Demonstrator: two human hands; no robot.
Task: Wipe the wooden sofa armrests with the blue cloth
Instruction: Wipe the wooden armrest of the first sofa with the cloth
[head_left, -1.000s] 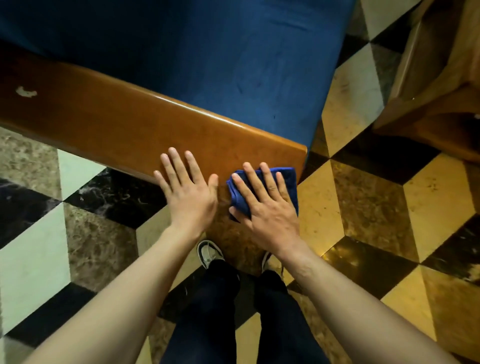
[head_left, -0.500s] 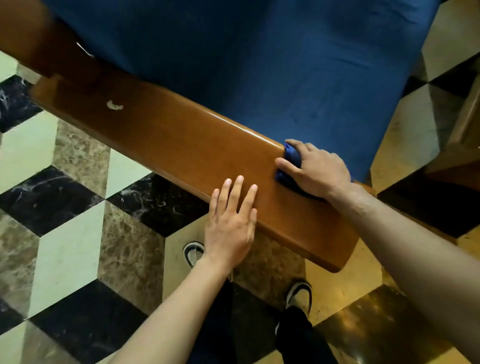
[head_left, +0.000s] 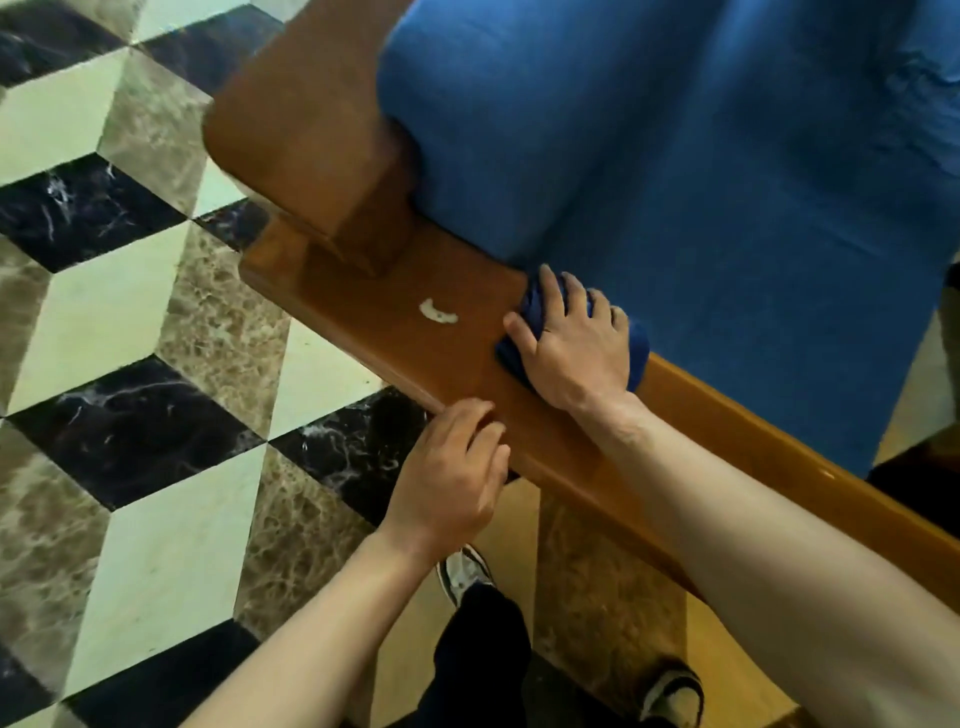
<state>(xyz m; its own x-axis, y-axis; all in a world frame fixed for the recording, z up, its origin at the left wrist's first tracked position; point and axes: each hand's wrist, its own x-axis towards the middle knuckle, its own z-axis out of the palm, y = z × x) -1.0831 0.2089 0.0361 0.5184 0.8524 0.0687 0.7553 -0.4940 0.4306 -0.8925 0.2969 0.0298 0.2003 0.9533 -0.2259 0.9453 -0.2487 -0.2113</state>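
On the wooden armrest (head_left: 441, 358), in the head view, the blue cloth (head_left: 638, 353) is pressed flat under the right hand (head_left: 571, 358), whose fingers are spread over it beside the blue cushion (head_left: 701, 182). The cloth lies near the back end of the armrest, just right of a small white mark (head_left: 437, 313) on the wood. The left hand (head_left: 452, 478) is set against the outer edge of the armrest, fingers curled loosely, holding nothing. Below, a patterned tile floor (head_left: 130, 312) and two shoes are seen.
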